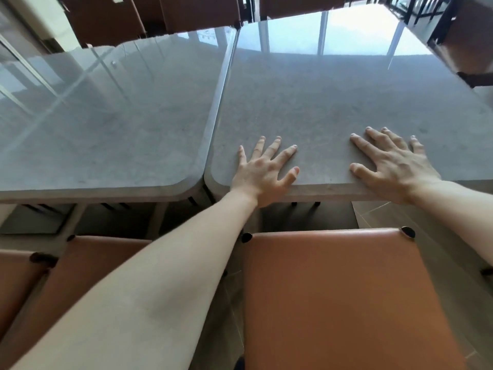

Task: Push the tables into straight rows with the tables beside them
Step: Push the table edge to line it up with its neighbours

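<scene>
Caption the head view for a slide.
Both hands, left hand and right hand, press flat on the right grey table.

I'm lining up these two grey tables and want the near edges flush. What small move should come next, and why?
Probably a slight pull toward you: both the left hand and right hand lie flat on the right table, whose near edge seems to sit a little farther away than the left table.

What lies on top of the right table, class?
Both hands lie on the right table: the left hand and right hand, fingers spread flat near its front edge. Nothing else shows on its top. The patches beneath the palms are covered.
</scene>
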